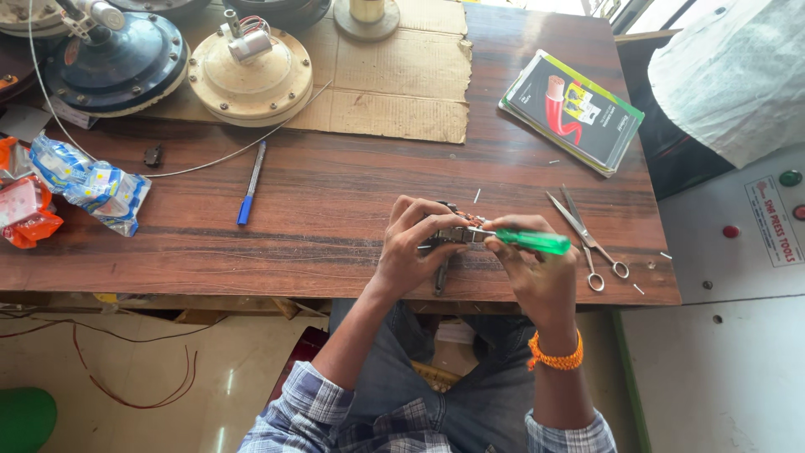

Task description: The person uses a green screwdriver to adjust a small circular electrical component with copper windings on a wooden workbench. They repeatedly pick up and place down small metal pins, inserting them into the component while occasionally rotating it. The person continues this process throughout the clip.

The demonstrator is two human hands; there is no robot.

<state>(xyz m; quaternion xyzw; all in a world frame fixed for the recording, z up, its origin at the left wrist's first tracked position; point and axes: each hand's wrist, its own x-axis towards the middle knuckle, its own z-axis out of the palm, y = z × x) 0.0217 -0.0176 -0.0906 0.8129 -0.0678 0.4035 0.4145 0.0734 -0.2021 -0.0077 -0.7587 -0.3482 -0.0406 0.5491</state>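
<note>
Both hands meet over the near edge of the wooden table (335, 210). The left hand (411, 252) curls around a small metal part (449, 236), fingers closed over its top and thumb under it, so it is clamped on the piece. The right hand (537, 273) pinches a green-handled screwdriver (530, 242) between thumb and fingers, its thin shaft pointing left into the part.

That part looks light and rigid, with what seem to be fine wires on it, though it is too small to read clearly; I judge it wants a firm hold by its metal body, away from the delicate bits. The screwdriver's smooth plastic handle may slip, so a grip near the shaft end seems steadier.

Just right of the right hand lies one pair of scissors (587, 235), blades apart. Beyond them, farther from the hands, rests one glossy packet (574, 111) in green, black and red. Left of the left hand lies one blue pen (251, 183), and a thin wire (210, 164) runs past it. At the far left sit two crumpled wrappers: one blue-and-white (88, 184), one orange (25, 214). Across the table, one sheet of cardboard (402, 75) carries round motor housings; one cream housing (250, 74) and one dark blue housing (117, 63) show fully, others are cut off.
</note>
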